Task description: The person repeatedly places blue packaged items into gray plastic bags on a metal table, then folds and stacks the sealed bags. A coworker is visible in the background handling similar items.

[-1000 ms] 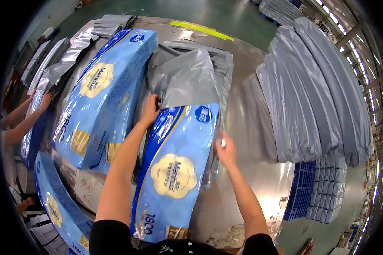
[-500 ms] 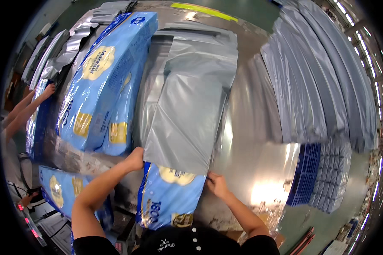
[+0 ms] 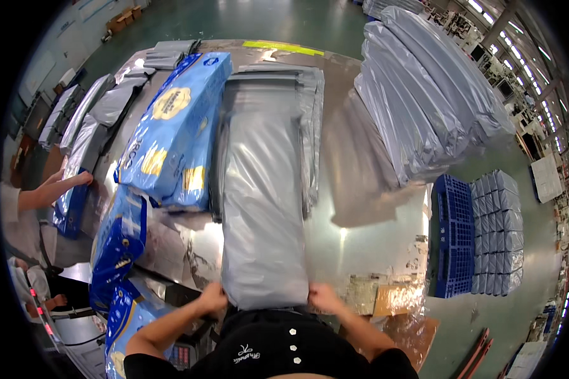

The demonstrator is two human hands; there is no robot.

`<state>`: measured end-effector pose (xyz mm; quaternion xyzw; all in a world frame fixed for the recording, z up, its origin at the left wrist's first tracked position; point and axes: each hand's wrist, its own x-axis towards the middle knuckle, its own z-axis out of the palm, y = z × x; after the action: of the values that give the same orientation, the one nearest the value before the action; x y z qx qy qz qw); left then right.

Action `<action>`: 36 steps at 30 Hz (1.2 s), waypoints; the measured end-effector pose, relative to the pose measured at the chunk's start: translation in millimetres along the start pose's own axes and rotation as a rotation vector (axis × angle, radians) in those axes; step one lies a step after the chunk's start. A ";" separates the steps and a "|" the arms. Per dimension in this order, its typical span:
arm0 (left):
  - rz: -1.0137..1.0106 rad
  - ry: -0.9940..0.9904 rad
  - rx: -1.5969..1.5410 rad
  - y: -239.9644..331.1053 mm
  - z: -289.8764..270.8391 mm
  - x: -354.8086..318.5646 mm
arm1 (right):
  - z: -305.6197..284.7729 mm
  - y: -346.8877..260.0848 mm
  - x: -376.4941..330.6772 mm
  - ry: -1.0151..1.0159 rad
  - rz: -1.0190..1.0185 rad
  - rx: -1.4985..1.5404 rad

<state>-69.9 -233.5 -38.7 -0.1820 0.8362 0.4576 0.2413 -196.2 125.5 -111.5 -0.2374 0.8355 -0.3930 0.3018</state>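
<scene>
A long grey plastic mailing bag [image 3: 263, 208] lies in front of me, filled out into a rounded block. Whatever is inside it is fully covered in this view. My left hand [image 3: 212, 298] is closed on the bag's near left corner. At the near right corner, my right hand [image 3: 323, 298] grips the bag's edge. Under the bag and beyond it lies a stack of flat grey bags [image 3: 312, 139]. To its left, light blue packs of tissue paper [image 3: 189, 114] are piled on the metal table [image 3: 367, 252].
More blue packs [image 3: 117, 246] stand at the table's near left. Filled grey bags [image 3: 417, 95] are heaped at the right, near a blue plastic pallet [image 3: 455, 240] and bundled grey packs [image 3: 498, 234]. At far left, a co-worker's hands [image 3: 81, 179] hold a bagged pack.
Both hands have drawn the grey bag's mouth toward me, down over the blue tissue pack, whose near end was showing. Another blue pack has appeared at the left. My view has tilted up.
</scene>
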 end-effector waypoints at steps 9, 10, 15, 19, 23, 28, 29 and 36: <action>-0.118 0.281 -0.982 -27.5 49.6 70.5 | -56.5 6.4 17.7 0.416 0.081 0.040; -0.152 0.286 -0.998 -34.9 59.3 70.2 | -49.2 21.5 9.5 0.505 0.041 -0.066; -0.174 0.285 -0.963 -51.8 67.1 63.3 | 8.4 -69.9 24.5 0.427 -0.318 -0.124; 0.104 0.413 -0.162 -53.5 42.8 37.1 | 19.9 -81.7 117.8 0.272 -0.419 -0.456; 0.072 0.421 -0.222 -53.3 26.1 32.8 | 12.6 -87.0 133.3 0.437 -0.527 -0.347; -0.031 0.213 -1.175 -66.8 54.1 26.9 | 20.4 -51.5 86.1 -0.049 -0.418 -0.438; -0.023 0.205 -1.179 -62.4 54.2 24.9 | 17.8 -52.6 90.2 -0.120 -0.337 -0.458; 0.029 0.252 -1.017 -61.9 50.9 19.1 | 70.2 -146.8 115.9 -0.018 -0.550 0.011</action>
<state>-41.0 -223.6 -115.2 -0.3181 0.5334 0.7837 0.0135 -206.0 -68.9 -66.6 -0.4574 0.7347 -0.4625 0.1926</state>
